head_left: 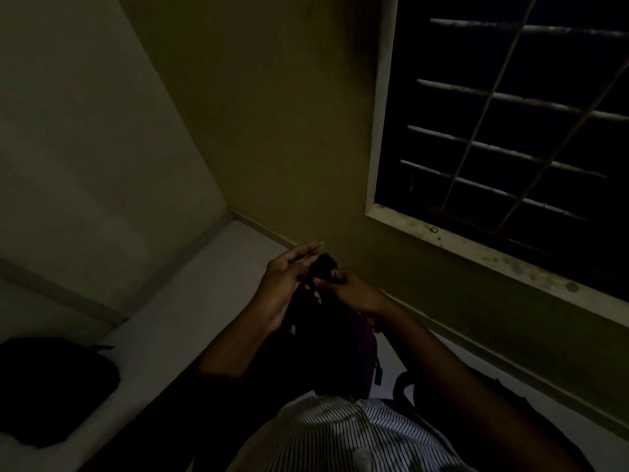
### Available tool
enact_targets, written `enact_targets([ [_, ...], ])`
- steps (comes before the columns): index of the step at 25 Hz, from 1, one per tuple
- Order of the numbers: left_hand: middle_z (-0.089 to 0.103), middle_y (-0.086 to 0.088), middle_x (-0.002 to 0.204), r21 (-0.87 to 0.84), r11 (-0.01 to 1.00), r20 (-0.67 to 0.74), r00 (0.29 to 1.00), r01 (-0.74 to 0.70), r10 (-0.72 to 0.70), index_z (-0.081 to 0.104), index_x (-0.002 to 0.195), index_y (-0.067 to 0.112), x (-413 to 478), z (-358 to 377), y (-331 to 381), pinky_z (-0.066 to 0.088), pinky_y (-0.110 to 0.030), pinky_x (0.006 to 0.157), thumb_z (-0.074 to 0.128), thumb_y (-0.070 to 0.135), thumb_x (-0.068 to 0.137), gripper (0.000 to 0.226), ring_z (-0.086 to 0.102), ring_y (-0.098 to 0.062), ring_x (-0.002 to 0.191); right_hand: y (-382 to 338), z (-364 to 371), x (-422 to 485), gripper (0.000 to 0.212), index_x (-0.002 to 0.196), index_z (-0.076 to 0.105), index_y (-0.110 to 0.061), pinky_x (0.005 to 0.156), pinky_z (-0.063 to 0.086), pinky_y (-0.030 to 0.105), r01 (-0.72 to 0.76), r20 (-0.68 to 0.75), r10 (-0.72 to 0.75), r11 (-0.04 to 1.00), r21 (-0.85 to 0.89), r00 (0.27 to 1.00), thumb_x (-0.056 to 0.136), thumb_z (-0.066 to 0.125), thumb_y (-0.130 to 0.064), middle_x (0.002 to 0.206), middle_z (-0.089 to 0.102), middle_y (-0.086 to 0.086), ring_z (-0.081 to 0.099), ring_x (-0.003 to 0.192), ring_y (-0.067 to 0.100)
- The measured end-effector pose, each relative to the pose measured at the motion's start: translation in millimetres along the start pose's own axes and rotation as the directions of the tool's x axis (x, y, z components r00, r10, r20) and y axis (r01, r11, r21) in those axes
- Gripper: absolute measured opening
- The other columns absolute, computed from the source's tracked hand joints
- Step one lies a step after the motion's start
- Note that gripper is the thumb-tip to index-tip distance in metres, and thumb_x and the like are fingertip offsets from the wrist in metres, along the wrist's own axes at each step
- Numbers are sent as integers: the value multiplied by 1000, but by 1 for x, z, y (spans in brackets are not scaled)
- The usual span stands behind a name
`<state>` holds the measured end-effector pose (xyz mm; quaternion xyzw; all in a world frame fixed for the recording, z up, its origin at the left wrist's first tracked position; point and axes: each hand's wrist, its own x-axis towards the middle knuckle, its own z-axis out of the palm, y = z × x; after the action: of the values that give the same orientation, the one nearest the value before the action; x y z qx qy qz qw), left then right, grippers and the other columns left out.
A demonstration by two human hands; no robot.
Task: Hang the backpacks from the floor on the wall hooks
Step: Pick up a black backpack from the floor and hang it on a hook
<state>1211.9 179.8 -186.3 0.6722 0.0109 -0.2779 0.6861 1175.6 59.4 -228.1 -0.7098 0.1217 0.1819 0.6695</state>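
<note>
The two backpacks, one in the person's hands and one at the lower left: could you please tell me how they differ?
The held backpack is raised upright, while the floor backpack lies on the pale floor at the left. The right hand pinches the held backpack's top and the left hand is open beside it; nothing touches the floor backpack. Both look dark, details lost in the dim light.

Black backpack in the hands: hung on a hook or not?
Not hung. The right hand grips the backpack by its top loop, held up before the wall; no hook is in view.
</note>
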Motion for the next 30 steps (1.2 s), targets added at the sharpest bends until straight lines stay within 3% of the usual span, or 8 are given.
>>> enact_targets([
  [2, 58, 0, 120, 222, 972, 154, 987, -81, 47, 52, 126, 9, -2, -6, 4, 51, -7, 70, 37, -7, 90, 42, 64, 12, 80, -12, 1, -3, 22, 99, 65, 1, 77, 45, 31, 32, 42, -32, 999, 5, 999, 94, 49, -13, 91, 65, 15, 60, 85, 24],
  [6, 50, -1, 134, 522, 839, 406, 910, -154, -86, 43, 135, 13, 10, -33, 21, 44, -16, 94, 45, -4, 91, 48, 55, -8, 114, -36, -1, -4, 31, 120, 57, 7, 75, 49, 24, 82, 131, -96, 991, 108, 987, 95, 44, -7, 113, 64, 25, 58, 94, 25],
  [8, 45, 2, 133, 663, 732, 368, 920, -159, -134, 33, 140, 9, 8, -52, 18, 36, -10, 97, 49, -5, 89, 55, 47, -12, 120, -42, 8, -4, 31, 113, 62, 4, 77, 49, 26, -1, 200, -21, 994, 110, 980, 96, 47, -16, 101, 67, 19, 60, 87, 24],
  [10, 45, 3, 127, 712, 667, 341, 938, -221, -54, 39, 136, 6, -4, -70, 8, 33, 5, 88, 55, -5, 85, 54, 49, 8, 109, -40, 23, -3, 27, 101, 68, -5, 76, 49, 24, -43, 264, 12, 993, 110, 965, 94, 51, -24, 86, 67, 6, 61, 78, 16],
  [13, 53, -4, 123, 730, 631, 237, 964, -261, 123, 52, 124, 2, -29, -112, -15, 36, -3, 98, 59, -5, 83, 42, 49, 30, 91, -35, 57, -1, 21, 91, 70, -14, 70, 46, 22, -67, 358, 16, 989, 130, 934, 91, 55, -29, 77, 66, -1, 59, 70, 11],
  [17, 69, -14, 106, 810, 541, 78, 956, -226, 283, 68, 105, 1, -93, -169, -35, 12, -19, 114, 61, -1, 82, 24, 58, -2, 92, -39, 125, -10, 17, 76, 68, -21, 60, 44, 18, -35, 424, 34, 999, -7, 905, 89, 59, -25, 67, 64, -4, 55, 62, 8],
  [22, 66, -3, 93, 805, 559, -112, 875, -198, 472, 71, 97, -1, -189, -238, -37, 34, 7, 83, 54, 10, 83, 25, 52, 30, 75, -55, 233, -34, 23, 70, 65, -22, 55, 45, 10, 88, 507, -70, 996, -11, 859, 91, 58, -21, 60, 61, -8, 56, 56, 2],
  [30, 69, -6, 95, 870, 484, -266, 741, -92, 617, 72, 96, -1, -350, -366, -26, 36, 4, 69, 53, 4, 85, 23, 60, -5, 84, -88, 424, -103, 18, 77, 61, -8, 59, 42, 14, 340, 584, -271, 940, -10, 766, 93, 54, -15, 62, 53, -1, 51, 53, 2],
])
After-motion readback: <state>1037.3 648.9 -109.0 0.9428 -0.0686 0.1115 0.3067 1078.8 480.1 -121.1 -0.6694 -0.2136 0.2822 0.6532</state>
